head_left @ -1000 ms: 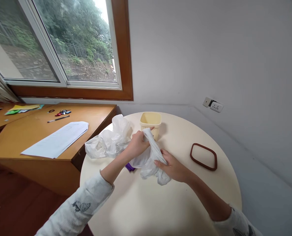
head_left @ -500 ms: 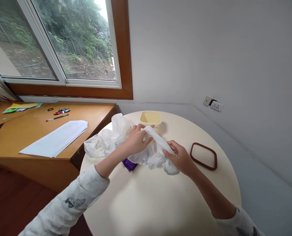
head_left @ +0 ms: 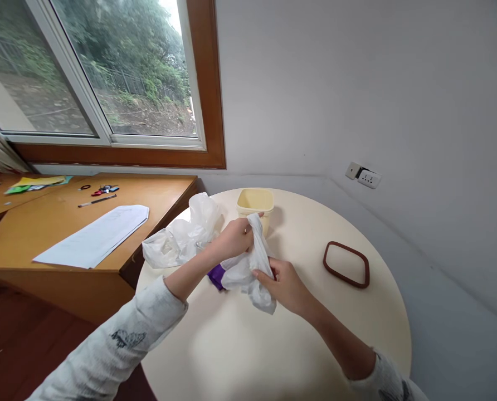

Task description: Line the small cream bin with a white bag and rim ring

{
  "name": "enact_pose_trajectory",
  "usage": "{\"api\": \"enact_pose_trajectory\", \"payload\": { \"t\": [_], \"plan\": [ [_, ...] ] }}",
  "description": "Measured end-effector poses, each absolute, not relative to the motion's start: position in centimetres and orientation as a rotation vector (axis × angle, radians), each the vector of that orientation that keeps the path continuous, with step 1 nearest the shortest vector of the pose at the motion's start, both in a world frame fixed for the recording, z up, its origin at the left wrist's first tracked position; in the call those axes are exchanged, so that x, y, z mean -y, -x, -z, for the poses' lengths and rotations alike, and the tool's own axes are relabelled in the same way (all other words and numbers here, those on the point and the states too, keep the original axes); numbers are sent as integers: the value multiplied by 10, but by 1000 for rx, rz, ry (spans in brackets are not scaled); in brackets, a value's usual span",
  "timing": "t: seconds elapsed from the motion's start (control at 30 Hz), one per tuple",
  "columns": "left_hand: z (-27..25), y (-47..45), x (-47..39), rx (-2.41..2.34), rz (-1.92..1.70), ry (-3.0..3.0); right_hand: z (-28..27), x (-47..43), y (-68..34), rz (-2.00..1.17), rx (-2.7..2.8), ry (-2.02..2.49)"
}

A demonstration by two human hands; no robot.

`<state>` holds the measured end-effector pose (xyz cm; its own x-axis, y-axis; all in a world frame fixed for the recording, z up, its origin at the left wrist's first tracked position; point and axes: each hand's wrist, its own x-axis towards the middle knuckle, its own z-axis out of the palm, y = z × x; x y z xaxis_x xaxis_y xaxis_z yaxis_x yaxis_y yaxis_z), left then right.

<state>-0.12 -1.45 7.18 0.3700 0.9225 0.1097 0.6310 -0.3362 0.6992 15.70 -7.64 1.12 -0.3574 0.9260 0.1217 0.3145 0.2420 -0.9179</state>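
Above the round table (head_left: 298,345), a white plastic bag (head_left: 259,262) is bunched into a narrow, twisted strip. My left hand (head_left: 237,236) is closed on its upper part. Lower down, my right hand (head_left: 285,283) pinches the bag between thumb and fingers. Other crumpled white plastic bags (head_left: 181,236) lie to the left of my left hand. Something purple (head_left: 217,277) shows partly from under the plastic; its kind is hidden. Behind my hands stands a pale yellow square bin (head_left: 255,195), its lower part partly covered by the bag and my hand.
On the table's right lies a brown rounded rectangular frame (head_left: 326,259). To the left, a wooden desk (head_left: 160,195) bears sheets of paper (head_left: 93,236), a pen (head_left: 97,201), and keys (head_left: 106,190). A wall socket (head_left: 369,179) is beyond the table.
My right hand has moved left, closer to my left hand. The held bag has become narrower and more upright. My left fingers have curled tighter around it.
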Motion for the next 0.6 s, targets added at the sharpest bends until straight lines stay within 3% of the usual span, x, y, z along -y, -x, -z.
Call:
{"api": "enact_pose_trajectory", "payload": {
  "t": [0.2,0.6],
  "plan": [
    [-66,-4,19,-1176,-787,-1867,-5,85,-140,-1149,1836,1148],
    [-59,-16,29,-1141,-765,-1516,9,81,-128,-787,2082,1245]
  ]
}}
